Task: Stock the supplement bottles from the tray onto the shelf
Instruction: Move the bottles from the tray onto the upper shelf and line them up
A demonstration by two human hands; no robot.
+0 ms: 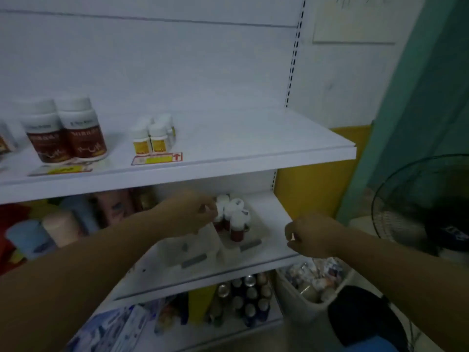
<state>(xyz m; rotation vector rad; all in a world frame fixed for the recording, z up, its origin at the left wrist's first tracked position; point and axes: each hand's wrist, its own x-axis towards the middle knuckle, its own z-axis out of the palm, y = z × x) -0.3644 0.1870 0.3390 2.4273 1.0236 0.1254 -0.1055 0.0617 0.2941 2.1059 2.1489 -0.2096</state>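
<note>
Reaching under the upper shelf (pixel 228 161), the left hand (pixel 193 214) has its fingers curled against the white cap of a small dark-red bottle at the left edge of the bottle cluster (pixel 232 217); whether the fingers truly clamp the cap or only touch it I cannot tell, as the frame is blurred there; the cluster, white-capped and upright, stands in the far right compartment of a pale tray (pixel 203 252); the tray rests on the middle shelf (pixel 276 214), toward that shelf's right end, with its near edge close to the shelf's front edge; the near left compartment of the tray looks bare apart from a grey label strip on its front wall; the right hand (pixel 311 236) hovers just beyond the right front corner of the middle shelf, fingers bent loosely inward and narrow, with nothing visibly between them; on the upper shelf two large brown-labelled jars (pixel 67 130) stand side by side near the left front edge, and a group of small yellow-labelled bottles (pixel 153 135) stands near the middle of the front edge, behind a price tag (pixel 157 158); below, the bottom shelf holds dark cans (pixel 243 298); a fan (pixel 426 207) stands at the right, apart from the shelving
</note>
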